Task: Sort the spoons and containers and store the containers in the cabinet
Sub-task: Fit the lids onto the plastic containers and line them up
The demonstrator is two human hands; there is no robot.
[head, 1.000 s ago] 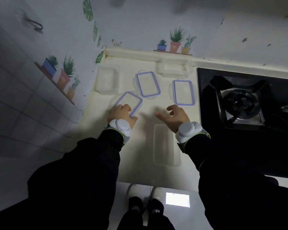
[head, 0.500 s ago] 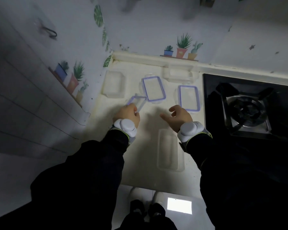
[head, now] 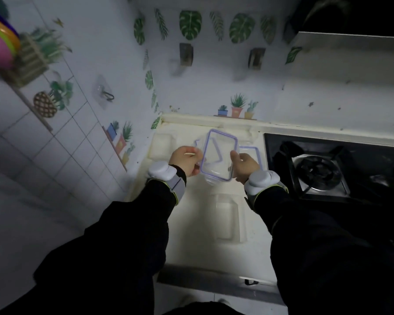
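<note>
Currently I record both hands raised off the cream tabletop [head: 191, 235], sharing one item: a clear rectangular plastic lid with a purple seal rim [head: 218, 159]. The left hand [head: 185, 160] pinches its left long edge. The right hand [head: 245, 165] grips the opposite edge. The lid hangs between them, tilted, clear of the surface.

Progress, in my judgement: early. No container looks closed and none is stored. Just nearer me than the hands, a clear oblong plastic container [head: 228, 220] lies open on the tabletop. Beyond the left hand a second clear plastic container [head: 162, 142] sits by the wall, also without a lid. Beyond the right hand a second purple-rimmed lid [head: 254, 151] lies flat, mostly covered by that hand and the held lid. Remaining: pairing lids with containers, sorting spoons, moving the containers to the cabinet.

Limits of observation: I see no spoons anywhere. The cabinet is not identifiable. A grey front with a small metal handle [head: 250, 282] shows below the tabletop edge, but I cannot say it is the one meant. A purple edge shows past the left hand's fingers, behind the held lid; whether it is a third lid I cannot tell. Light is dim and the clear plastic blends into the tabletop, so outlines are faint. Right of the right hand stands a black gas hob [head: 316, 171].
</note>
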